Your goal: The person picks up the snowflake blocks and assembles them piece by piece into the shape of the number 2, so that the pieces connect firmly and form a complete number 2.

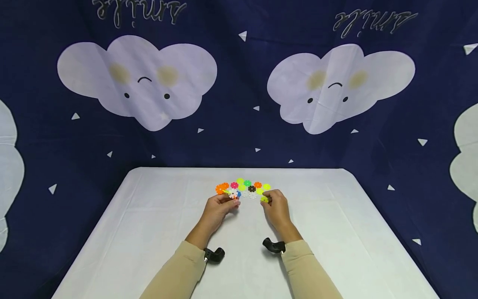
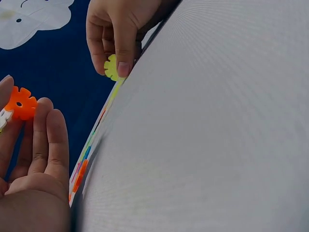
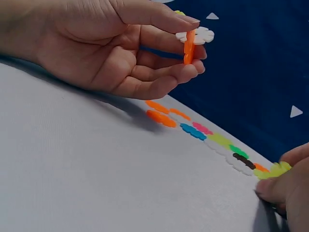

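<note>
My left hand (image 1: pixel 217 209) is raised over the table and holds several interlocking plastic snowflake discs joined together. A white disc (image 3: pixel 203 36) and an orange disc (image 3: pixel 188 50) cross at right angles between thumb and fingers in the right wrist view. A bit of yellow-green shows behind the thumb there. My right hand (image 1: pixel 279 209) pinches a yellow-green snowflake disc (image 2: pixel 110 67) between thumb and fingers, low at the right end of the loose discs. Beneath and beyond both hands lie these discs, among them a blue one (image 3: pixel 193 131) and a black one (image 3: pixel 244 161).
The white-covered table (image 1: pixel 149 241) ends at a dark blue curtain (image 1: pixel 239 141) printed with clouds. More loose discs, including pink (image 1: pixel 234 185), green (image 1: pixel 247 183) and orange (image 1: pixel 257 185) ones, lie near its far edge. A black wrist camera mount (image 1: pixel 274 246) sits on each sleeve.
</note>
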`<state>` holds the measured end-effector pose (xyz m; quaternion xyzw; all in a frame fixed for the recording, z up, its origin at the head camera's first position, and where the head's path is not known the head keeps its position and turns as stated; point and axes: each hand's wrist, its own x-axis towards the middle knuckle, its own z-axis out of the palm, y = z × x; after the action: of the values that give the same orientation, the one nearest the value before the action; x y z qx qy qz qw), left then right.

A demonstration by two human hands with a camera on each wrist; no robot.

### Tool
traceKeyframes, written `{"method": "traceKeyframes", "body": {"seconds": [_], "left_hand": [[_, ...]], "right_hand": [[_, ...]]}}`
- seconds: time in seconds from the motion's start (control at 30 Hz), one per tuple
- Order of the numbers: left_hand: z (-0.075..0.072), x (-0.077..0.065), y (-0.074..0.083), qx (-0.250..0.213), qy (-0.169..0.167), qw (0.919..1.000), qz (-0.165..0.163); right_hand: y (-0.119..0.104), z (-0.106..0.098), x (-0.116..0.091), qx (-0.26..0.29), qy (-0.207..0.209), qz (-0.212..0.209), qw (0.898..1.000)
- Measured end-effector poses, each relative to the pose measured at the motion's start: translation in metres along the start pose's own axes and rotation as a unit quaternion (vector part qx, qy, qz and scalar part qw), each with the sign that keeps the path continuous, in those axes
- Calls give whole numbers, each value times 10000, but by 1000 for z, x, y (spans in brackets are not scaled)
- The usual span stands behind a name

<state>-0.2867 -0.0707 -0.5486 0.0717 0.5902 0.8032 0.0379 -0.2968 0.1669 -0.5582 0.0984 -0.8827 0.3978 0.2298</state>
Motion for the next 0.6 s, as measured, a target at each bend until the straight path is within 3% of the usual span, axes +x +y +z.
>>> {"method": "traceKeyframes", "body": {"seconds": [0.1, 0.2, 0.27, 0.4, 0.5, 0.6], "left_hand": [[0, 1, 1, -117, 12, 9999, -1], [0, 1, 1, -257, 12, 9997, -24], [0, 1, 1, -308, 4, 9995, -29], [-1, 1, 0, -371, -34, 9993, 34], [-1, 1, 1, -390, -76, 9991, 119], [-2, 1, 1, -355, -59, 9992, 171]], "right_hand": [[-2, 0, -1, 269, -16, 35, 9996], [-6, 2, -2, 1210, -172, 451, 9915], [-10, 4, -3, 2091, -332, 781, 9742], [-22, 10, -6, 3565, -790, 1179, 9234], [-31, 14, -9, 4152, -1072, 1187, 8956], [-38, 17, -11, 4448, -1215, 1059, 8810]]}}
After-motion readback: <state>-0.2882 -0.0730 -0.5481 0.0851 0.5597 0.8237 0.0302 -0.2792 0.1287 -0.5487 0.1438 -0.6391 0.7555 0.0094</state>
